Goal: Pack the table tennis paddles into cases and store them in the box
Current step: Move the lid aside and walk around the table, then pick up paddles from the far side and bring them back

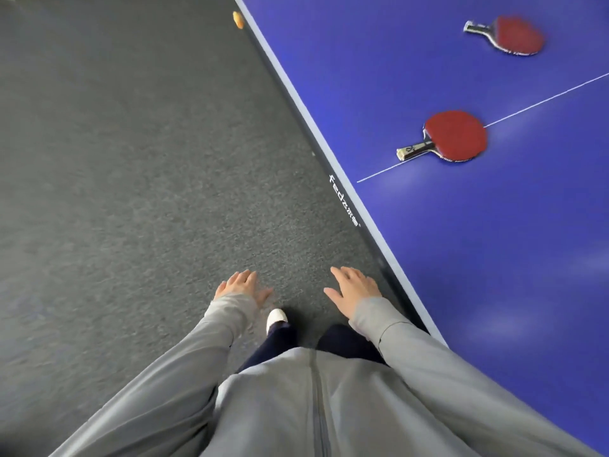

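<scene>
Two red table tennis paddles lie flat on the blue table [461,242]. The nearer paddle [456,135] rests on the white centre line, its handle pointing left toward the table edge. The farther paddle [517,34] lies near the top right, handle also to the left. My left hand [239,286] and my right hand [354,286] hang over the grey carpet beside the table, both empty with fingers spread. My right hand is close to the table's edge, well short of the nearer paddle. No case or box is in view.
The table's grey edge [329,153] runs diagonally from top centre to bottom right. A small orange object [238,19] sits at the far edge, partly hidden. Grey carpet [115,192] fills the left. My white shoe [276,319] shows between the sleeves.
</scene>
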`<state>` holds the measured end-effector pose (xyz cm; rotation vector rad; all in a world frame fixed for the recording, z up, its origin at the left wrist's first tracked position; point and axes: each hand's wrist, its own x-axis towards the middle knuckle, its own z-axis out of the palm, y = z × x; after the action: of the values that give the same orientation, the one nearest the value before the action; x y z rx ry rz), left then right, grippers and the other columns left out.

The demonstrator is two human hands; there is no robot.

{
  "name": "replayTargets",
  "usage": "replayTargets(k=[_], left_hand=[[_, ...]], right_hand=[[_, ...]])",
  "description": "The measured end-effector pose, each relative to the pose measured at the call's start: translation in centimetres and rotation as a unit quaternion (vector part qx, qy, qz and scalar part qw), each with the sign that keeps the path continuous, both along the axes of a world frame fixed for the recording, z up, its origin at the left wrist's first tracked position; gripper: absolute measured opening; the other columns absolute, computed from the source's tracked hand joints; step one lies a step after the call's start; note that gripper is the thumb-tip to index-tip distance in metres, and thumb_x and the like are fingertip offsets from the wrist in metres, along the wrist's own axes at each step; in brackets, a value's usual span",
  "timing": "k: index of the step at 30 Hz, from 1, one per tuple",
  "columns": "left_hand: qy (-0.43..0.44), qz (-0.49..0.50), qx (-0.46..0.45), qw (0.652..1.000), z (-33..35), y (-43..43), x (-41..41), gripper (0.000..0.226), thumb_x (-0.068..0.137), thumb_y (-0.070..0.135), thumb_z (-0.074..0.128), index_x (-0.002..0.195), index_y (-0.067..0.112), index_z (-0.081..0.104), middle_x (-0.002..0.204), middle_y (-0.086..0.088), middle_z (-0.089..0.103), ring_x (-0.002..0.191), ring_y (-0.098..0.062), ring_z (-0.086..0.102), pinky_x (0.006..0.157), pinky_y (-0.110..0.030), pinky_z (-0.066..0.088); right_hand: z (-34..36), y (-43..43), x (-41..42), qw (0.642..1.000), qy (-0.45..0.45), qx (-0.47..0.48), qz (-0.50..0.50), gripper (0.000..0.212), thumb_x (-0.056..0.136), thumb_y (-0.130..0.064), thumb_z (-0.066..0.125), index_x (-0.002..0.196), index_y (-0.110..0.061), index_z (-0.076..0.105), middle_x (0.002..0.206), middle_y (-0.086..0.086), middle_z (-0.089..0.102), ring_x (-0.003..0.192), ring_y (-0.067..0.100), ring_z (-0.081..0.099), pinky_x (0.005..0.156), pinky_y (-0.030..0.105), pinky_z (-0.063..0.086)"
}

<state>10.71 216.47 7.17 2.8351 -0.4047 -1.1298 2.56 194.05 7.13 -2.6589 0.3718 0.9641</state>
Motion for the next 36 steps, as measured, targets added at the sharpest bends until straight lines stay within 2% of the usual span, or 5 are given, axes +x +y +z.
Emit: replayTargets(k=[10, 16, 25, 33, 36], left_hand=[[-0.027, -0.078, -0.019, 0.996, -0.7, -4.7, 13.0, 0.065, 0.094, 0.055, 0.036, 0.147, 0.021, 0.023, 0.156, 0.001, 0.023, 0.145, -0.018, 0.017, 0.118, -0.033, 0.015], [-0.091, -0.112, -0.021, 0.989, -0.2, -9.4, 21.2, 0.068, 0.093, 0.054, 0.039, 0.149, 0.021, 0.019, 0.158, 0.001, 0.015, 0.146, -0.018, 0.014, 0.118, -0.033, 0.012], [-0.15, -0.163, -0.048, 0.974, 2.2, -16.7, 31.7, 0.07, 0.092, 0.052, 0.042, 0.15, 0.021, 0.017, 0.159, 0.0, 0.015, 0.146, -0.02, 0.015, 0.118, -0.035, 0.013], [-0.127, -0.233, -0.048, 0.963, 1.7, -24.7, 38.0, 0.068, 0.093, 0.053, 0.041, 0.15, 0.024, 0.017, 0.158, 0.005, 0.015, 0.145, -0.016, 0.017, 0.117, -0.032, 0.014], [-0.108, -0.267, -0.057, 0.956, 1.3, -28.9, 41.0, 0.065, 0.094, 0.051, 0.04, 0.149, 0.024, 0.019, 0.158, 0.005, 0.017, 0.143, -0.017, 0.021, 0.115, -0.034, 0.018]], right_hand=[[1.5, -4.4, 10.4, 0.971, -0.123, -0.008, -0.206, 0.052, 0.098, -0.044, 0.038, 0.143, -0.017, 0.033, 0.141, 0.004, 0.043, 0.131, 0.024, 0.036, 0.103, 0.04, 0.034], [0.6, -11.6, 17.4, 0.883, -0.214, 0.017, -0.417, 0.047, 0.096, -0.04, 0.045, 0.133, -0.011, 0.045, 0.129, 0.007, 0.051, 0.125, 0.024, 0.041, 0.096, 0.041, 0.038], [-0.6, -20.6, 23.4, 0.697, -0.189, 0.021, -0.692, 0.065, 0.089, -0.05, 0.055, 0.133, -0.005, 0.041, 0.138, 0.013, 0.043, 0.131, 0.03, 0.036, 0.099, 0.049, 0.037], [-1.8, -22.9, 27.0, 0.653, -0.126, -0.007, -0.746, 0.066, 0.083, -0.047, 0.065, 0.124, -0.001, 0.042, 0.131, 0.015, 0.048, 0.125, 0.032, 0.044, 0.096, 0.048, 0.042], [-2.0, -23.6, 28.1, 0.596, -0.11, 0.016, -0.796, 0.052, 0.082, -0.036, 0.065, 0.114, -0.003, 0.042, 0.12, 0.014, 0.054, 0.11, 0.036, 0.055, 0.085, 0.045, 0.047]])
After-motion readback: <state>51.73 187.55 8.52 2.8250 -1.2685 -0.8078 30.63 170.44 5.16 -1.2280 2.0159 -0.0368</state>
